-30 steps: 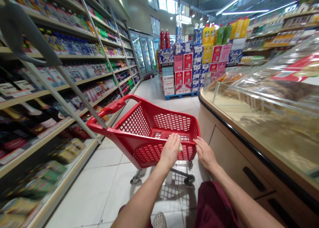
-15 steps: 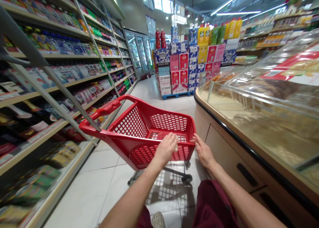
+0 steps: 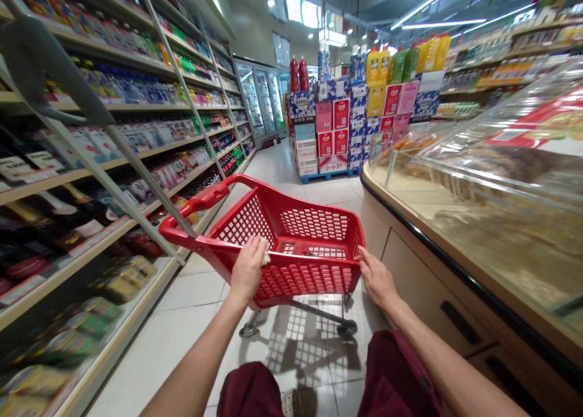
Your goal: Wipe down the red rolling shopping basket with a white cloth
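Note:
A red plastic shopping cart with a lattice basket stands sideways in front of me, its handle to the left. Nothing lies in the part of the basket that I see. My left hand is closed over the near rim, left of its middle; a small pale patch shows by its fingertips, too unclear to name. My right hand has its fingers bent around the basket's right end, at the near corner. A grey metal pole with a dark grey plastic grip slants down from the upper left and meets the cart near its handle.
Shelves of bottles and packs line the left side. A wooden counter with a black edge strip and clear covers stands close on the right. Ahead, stacked drink cartons sit on a blue pallet, with glass-door fridges behind.
My left hand has moved left along the near rim and now rests on it. My right hand's fingers have bent onto the cart's corner. The whole view has shifted slightly.

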Tool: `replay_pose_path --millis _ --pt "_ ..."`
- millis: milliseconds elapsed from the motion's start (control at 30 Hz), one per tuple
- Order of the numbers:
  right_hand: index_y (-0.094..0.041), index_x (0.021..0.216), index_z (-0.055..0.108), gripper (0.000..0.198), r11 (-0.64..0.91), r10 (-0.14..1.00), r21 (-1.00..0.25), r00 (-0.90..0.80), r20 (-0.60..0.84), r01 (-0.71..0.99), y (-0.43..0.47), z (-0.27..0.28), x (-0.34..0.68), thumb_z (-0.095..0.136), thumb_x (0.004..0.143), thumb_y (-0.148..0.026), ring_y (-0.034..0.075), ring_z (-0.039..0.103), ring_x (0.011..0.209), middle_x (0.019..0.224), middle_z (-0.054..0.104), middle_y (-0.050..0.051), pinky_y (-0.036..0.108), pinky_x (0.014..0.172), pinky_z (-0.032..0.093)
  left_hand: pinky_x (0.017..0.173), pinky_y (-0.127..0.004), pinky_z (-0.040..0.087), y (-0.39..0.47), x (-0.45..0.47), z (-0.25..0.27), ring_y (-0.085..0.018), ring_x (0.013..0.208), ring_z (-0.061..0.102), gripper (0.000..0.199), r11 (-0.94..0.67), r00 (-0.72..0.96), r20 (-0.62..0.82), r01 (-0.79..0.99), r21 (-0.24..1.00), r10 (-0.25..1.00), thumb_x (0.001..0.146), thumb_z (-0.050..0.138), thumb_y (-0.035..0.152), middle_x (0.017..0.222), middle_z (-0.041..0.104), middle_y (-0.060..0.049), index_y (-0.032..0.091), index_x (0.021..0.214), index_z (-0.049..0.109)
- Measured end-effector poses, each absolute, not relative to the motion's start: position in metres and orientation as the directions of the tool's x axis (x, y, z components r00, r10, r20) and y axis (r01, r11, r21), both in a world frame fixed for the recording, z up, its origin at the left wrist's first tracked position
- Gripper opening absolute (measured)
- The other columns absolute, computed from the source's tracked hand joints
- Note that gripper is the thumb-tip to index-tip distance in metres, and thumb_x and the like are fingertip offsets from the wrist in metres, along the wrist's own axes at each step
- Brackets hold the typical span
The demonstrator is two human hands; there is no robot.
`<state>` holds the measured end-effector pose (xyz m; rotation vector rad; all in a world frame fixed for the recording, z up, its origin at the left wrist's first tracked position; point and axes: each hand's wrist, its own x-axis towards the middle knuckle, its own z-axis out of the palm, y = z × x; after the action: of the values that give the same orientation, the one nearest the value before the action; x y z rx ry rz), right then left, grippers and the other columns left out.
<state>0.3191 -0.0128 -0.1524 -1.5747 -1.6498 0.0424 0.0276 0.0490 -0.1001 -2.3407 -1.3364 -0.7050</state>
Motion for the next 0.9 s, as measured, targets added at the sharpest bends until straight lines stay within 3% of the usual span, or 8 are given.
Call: replay_pose_path --millis 67,200,300,433,500,600,800,900 --pt "-0.016 0.12 0.044 0.041 0.2 0.822 -0.508 0.139 0.552 0.838 -0.011 -0.152 0.316 0.028 0.085 -0.031 0.019 0.054 0.096 0.098 0.063 0.007 0.037 0.085 0.042 0.102 -0.04 0.032 0.047 0.027 -0.104 -0.019 0.126 0.027 0.046 -0.451 0.38 0.604 0.892 -0.037 0.701 0.076 0.03 0.002 0.127 0.046 -0.013 0.011 0.118 0.045" --pt "-0.015 0.113 0.05 0.038 0.212 0.812 -0.41 0.074 0.579 0.887 -0.01 -0.151 0.315 0.028 0.086 -0.029 0.02 0.053 0.1 0.105 0.061 0.009 0.039 0.087 0.039 0.102 -0.036 0.032 0.038 0.055 -0.116 -0.017 0.127 0.024 0.045 -0.714 0.689 0.45 0.685 -0.148 0.568 0.077 0.036 0.005 0.132 0.04 -0.009 0.014 0.12 0.043" --pt "-0.016 0.11 0.052 0.037 0.235 0.822 -0.356 0.011 0.569 0.905 -0.01 -0.15 0.32 0.027 0.086 -0.028 0.02 0.053 0.101 0.105 0.061 0.008 0.041 0.089 0.035 0.102 -0.039 0.032 0.046 0.027 -0.104 -0.019 0.127 0.025 0.048 -0.633 0.606 0.487 0.763 -0.132 0.629 0.076 0.034 0.005 0.13 0.043 -0.01 0.012 0.123 0.04" --pt "-0.016 0.109 0.053 0.038 0.202 0.821 -0.364 0.046 0.569 0.909 -0.007 -0.15 0.322 0.027 0.086 -0.029 0.02 0.053 0.1 0.105 0.061 0.009 0.04 0.088 0.036 0.101 -0.043 0.032 0.057 -0.022 -0.086 -0.021 0.126 0.027 0.047 -0.362 0.311 0.65 0.93 -0.06 0.693 0.076 0.03 0.003 0.127 0.046 -0.012 0.012 0.12 0.044" --pt "-0.015 0.108 0.054 0.039 0.173 0.818 -0.375 0.079 0.57 0.911 -0.004 -0.15 0.321 0.027 0.085 -0.03 0.02 0.053 0.099 0.104 0.062 0.009 0.039 0.086 0.038 0.1 -0.038 0.035 0.052 -0.014 -0.089 -0.02 0.124 0.031 0.046 -0.402 0.36 0.629 0.912 -0.082 0.689 0.075 0.029 0.002 0.125 0.047 -0.014 0.009 0.118 0.045" --pt "-0.015 0.107 0.055 0.039 0.164 0.825 -0.368 0.077 0.559 0.915 -0.002 -0.149 0.323 0.026 0.085 -0.03 0.02 0.053 0.1 0.104 0.062 0.009 0.039 0.085 0.038 0.102 -0.034 0.033 0.045 0.004 -0.094 -0.018 0.125 0.029 0.047 -0.614 0.607 0.496 0.77 -0.174 0.62 0.077 0.032 0.004 0.13 0.043 -0.008 0.013 0.122 0.041" --pt "-0.014 0.105 0.056 0.041 0.174 0.828 -0.367 0.066 0.557 0.914 -0.001 -0.151 0.329 0.025 0.085 -0.031 0.02 0.053 0.101 0.104 0.062 0.01 0.039 0.087 0.038 0.103 -0.041 0.028 0.06 -0.042 -0.071 -0.023 0.125 0.028 0.041 -0.3 0.267 0.658 0.952 -0.066 0.704 0.078 0.031 0.007 0.127 0.044 -0.018 0.005 0.116 0.046" --pt "-0.014 0.104 0.057 0.041 0.161 0.82 -0.394 0.1 0.563 0.905 0.001 -0.154 0.329 0.025 0.084 -0.032 0.021 0.053 0.101 0.103 0.062 0.01 0.038 0.085 0.04 0.101 -0.036 0.032 0.055 -0.028 -0.078 -0.02 0.123 0.032 0.045 -0.395 0.367 0.594 0.914 -0.089 0.716 0.076 0.03 0.003 0.125 0.047 -0.014 0.007 0.118 0.045"
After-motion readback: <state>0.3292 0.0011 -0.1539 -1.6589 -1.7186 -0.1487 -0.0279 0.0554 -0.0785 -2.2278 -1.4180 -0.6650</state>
